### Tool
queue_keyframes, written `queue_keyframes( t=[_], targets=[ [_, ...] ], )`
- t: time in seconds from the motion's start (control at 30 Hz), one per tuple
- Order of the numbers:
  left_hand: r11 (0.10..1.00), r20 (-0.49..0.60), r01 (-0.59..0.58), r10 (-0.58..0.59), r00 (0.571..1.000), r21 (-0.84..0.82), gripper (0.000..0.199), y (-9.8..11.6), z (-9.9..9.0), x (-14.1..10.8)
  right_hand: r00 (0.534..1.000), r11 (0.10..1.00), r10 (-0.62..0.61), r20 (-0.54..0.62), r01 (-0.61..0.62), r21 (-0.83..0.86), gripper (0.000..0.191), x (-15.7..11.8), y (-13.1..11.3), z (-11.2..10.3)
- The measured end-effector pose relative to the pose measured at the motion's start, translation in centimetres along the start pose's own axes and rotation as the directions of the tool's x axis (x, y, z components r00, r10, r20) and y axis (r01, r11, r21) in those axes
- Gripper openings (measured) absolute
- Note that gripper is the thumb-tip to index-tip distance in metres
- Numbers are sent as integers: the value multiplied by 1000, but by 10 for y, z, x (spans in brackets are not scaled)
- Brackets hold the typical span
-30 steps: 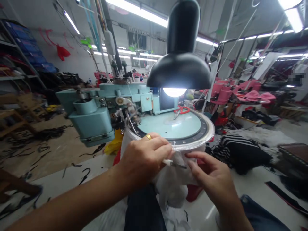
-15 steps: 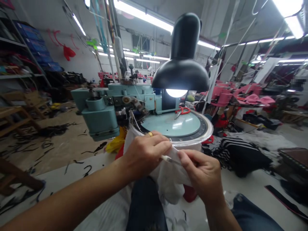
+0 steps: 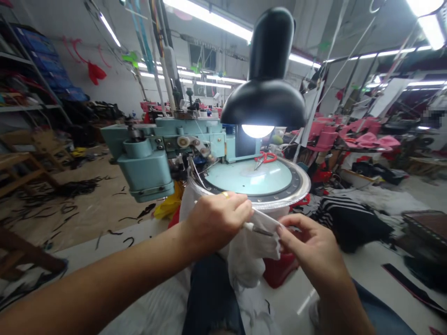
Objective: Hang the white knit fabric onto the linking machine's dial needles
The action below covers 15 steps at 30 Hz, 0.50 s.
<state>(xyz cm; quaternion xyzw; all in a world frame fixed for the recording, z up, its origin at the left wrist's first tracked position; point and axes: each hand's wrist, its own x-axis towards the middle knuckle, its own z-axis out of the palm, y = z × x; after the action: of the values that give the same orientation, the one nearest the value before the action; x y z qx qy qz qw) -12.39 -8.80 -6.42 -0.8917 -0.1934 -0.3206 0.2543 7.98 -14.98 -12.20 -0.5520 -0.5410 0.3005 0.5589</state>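
My left hand, with a ring on one finger, is closed at the near rim of a round dial machine. Its fingertips grip thin white fabric against the toothed edge. From under that hand juts a slim tool with a white collar and a metal shaft; its handle is mostly hidden in the palm. To the right, my right hand pinches the fabric's free edge between thumb and forefinger, drawing it out sideways. More white fabric hangs below the rim over my lap.
Red-handled scissors lie on the dial plate. A black lamp shines low above it. The pale green machine head stands at the left. Dark striped cloth lies on the floor at the right, and black scraps litter the left floor.
My right hand has moved right and slightly down, widening the stretch of fabric between my hands. My left hand has shifted slightly right along the rim; more of the tool's metal shaft shows.
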Motion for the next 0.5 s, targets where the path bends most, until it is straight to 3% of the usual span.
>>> queue_keyframes(
  t=[0.07, 0.13, 0.23, 0.37, 0.5],
  targets=[
    [992, -1, 39, -39, 999, -122, 8, -4, 0, -3, 995, 991, 7, 100, -20, 130, 24, -1, 1, 1],
    [974, -28, 79, -86, 996, -210, 6, -7, 1, -7, 991, 990, -127, 44, 124, 68, 16, 0, -3, 10],
    [957, -79, 116, -142, 987, -264, 6, -9, 2, -15, 932, 934, -352, -90, 344, -95, 8, 3, -12, 26],
    [993, -158, 6, -25, 987, -116, 14, -11, 2, -20, 848, 863, -497, -182, 461, -207, 5, 7, -14, 32],
    [999, -124, -50, 49, 991, -3, 9, -11, -1, -15, 805, 819, -562, -190, 509, -266, 4, 6, -13, 33]
  ],
)
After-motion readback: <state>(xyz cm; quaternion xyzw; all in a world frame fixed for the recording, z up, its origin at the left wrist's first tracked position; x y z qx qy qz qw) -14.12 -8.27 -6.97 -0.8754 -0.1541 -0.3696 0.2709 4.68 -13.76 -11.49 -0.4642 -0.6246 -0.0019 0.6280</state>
